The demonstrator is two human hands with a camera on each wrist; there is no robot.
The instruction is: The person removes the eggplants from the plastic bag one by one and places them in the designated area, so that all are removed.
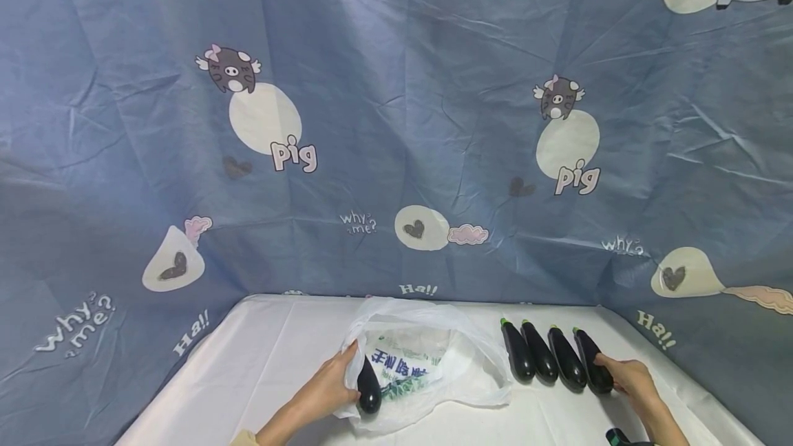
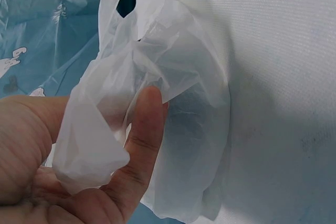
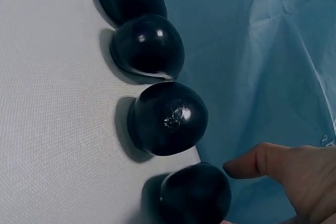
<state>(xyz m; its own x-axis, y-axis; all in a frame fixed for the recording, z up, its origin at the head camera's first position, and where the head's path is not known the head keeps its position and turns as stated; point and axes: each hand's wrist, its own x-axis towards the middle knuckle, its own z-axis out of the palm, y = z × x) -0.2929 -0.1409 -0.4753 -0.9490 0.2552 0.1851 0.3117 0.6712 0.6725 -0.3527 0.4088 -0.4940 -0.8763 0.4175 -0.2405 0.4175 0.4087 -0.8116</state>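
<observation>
My left hand (image 1: pixel 337 380) pinches the bag (image 1: pixel 427 363) rim, one eggplant (image 1: pixel 369 385) at its mouth. My right hand (image 1: pixel 626 377) curls round the end eggplant (image 1: pixel 593 361) of the row (image 1: pixel 554 358). That thin plastic could slip and flop closed, or I'd nudge the neighbours rolling.

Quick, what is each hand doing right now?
Left hand: grips the plastic bag.
Right hand: touches the rightmost eggplant; grip unclear.
</observation>
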